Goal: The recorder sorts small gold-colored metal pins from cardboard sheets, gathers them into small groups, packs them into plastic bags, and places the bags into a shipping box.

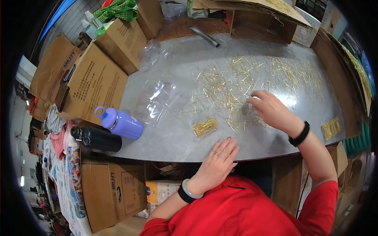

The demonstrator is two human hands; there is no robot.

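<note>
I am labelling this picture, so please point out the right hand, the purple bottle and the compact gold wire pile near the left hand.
Right hand [272, 111]: head view, back of the hand.
Purple bottle [128, 125]: head view, side of its body.
Gold wire pile [205, 127]: head view, its middle.

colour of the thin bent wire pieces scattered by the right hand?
Shiny gold thin bent wire pieces, by the right hand; best seen in the head view.

Right hand [273, 112]: whether fingers [259, 104] pinch anything, too small to tell. Loose gold wire pieces [229, 100] overlap, single shapes unclear. Red shirt [236, 208] cut off by lower edge, rear cardboard box [150, 17] by top.
</note>
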